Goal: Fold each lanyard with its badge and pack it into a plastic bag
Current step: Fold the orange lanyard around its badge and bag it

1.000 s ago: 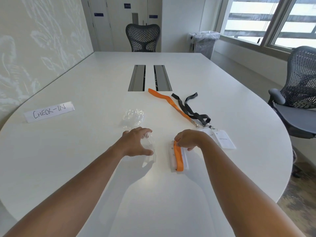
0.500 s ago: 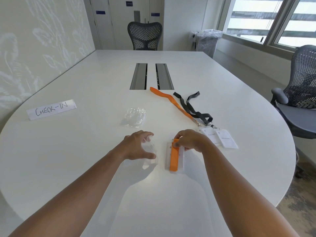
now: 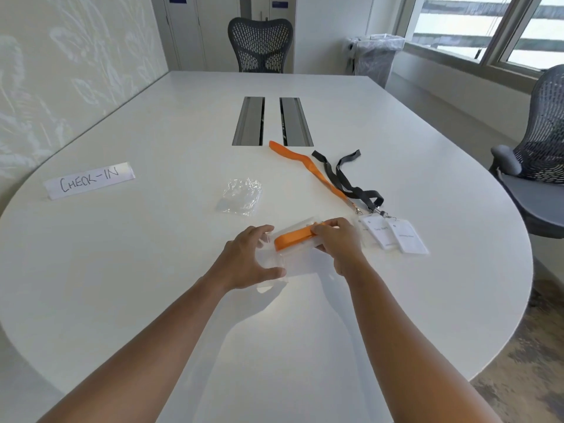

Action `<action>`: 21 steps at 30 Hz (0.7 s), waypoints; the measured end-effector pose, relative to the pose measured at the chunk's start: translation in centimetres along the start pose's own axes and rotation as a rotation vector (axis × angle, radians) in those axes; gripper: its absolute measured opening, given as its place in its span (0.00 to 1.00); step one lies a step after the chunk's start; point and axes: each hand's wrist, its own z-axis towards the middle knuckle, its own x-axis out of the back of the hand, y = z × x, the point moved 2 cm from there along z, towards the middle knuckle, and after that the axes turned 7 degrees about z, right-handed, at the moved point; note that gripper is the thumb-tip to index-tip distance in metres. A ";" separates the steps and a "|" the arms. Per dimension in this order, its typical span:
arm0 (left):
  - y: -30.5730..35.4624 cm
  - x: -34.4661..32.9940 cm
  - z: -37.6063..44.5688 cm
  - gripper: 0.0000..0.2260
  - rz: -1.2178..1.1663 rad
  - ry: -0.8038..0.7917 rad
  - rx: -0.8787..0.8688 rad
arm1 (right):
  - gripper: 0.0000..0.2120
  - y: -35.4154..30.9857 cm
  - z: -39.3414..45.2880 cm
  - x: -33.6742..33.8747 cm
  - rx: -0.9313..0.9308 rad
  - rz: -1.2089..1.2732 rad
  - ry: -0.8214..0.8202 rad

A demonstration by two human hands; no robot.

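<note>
Two hands are at work over the white worktop (image 3: 122, 285). A folded orange lanyard with its badge (image 3: 294, 239) is gripped by the right hand (image 3: 338, 242), fingers curled round its right end, and is held tilted just above the surface. A clear bag (image 3: 274, 264) is held by the left hand (image 3: 248, 261), thumb and fingers curled at its near and far edges; the bundle's left end is at the bag's mouth, though whether it is inside cannot be told. Just beyond the left hand a crumpled pile of clear bags (image 3: 241, 200) is seen. Beyond the right hand an orange strap (image 3: 308, 166) and a black strap (image 3: 348, 184) are laid out, with two white badges (image 3: 393, 236) just to the right of that hand. Far left of the left hand a paper sign (image 3: 89, 180) reading CHECK-IN is placed.
</note>
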 end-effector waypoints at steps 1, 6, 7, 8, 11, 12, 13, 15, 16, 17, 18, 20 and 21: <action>0.0 -0.2 -0.2 0.41 -0.001 0.010 -0.002 | 0.08 0.3 -0.3 -0.2 -0.005 0.009 -0.006; 0.0 -0.1 -0.4 0.41 0.011 0.064 0.008 | 0.09 0.3 -1.4 -0.8 0.014 0.021 -0.079; -0.1 -0.1 -0.4 0.42 0.010 0.067 0.011 | 0.09 0.1 -1.6 -0.9 0.019 0.022 -0.090; -0.1 0.0 -0.3 0.43 0.010 0.066 0.010 | 0.09 0.0 -1.7 -0.9 0.023 0.022 -0.099; -0.1 0.1 -0.2 0.44 0.015 0.051 -0.004 | 0.09 -0.3 -1.9 -1.2 0.027 0.011 -0.127; 0.0 0.2 -0.1 0.44 0.014 0.047 -0.008 | 0.09 -0.3 -2.0 -1.4 0.022 0.003 -0.132; 0.0 0.2 0.0 0.45 0.012 0.042 -0.010 | 0.09 -0.3 -2.0 -1.6 0.017 -0.004 -0.137; 0.2 0.2 0.4 0.45 0.012 0.027 -0.004 | 0.09 -0.2 -2.1 -2.0 0.010 -0.015 -0.159; 0.2 0.2 0.6 0.46 0.016 0.014 -0.001 | 0.09 -0.1 -2.2 -2.2 0.004 -0.029 -0.170; 0.3 0.1 0.8 0.47 0.016 -0.010 0.004 | 0.09 0.0 -2.2 -2.4 0.000 -0.053 -0.174; 0.3 0.1 0.9 0.47 0.005 -0.045 0.016 | 0.10 0.0 -2.0 -2.6 0.005 -0.083 -0.170; 0.4 0.2 1.2 0.49 -0.084 -0.125 0.054 | 0.09 -0.1 -1.8 -2.9 0.034 -0.126 -0.159; 0.4 0.4 1.5 0.48 -0.162 -0.152 0.083 | 0.09 -0.3 -1.7 -2.9 0.048 -0.132 -0.156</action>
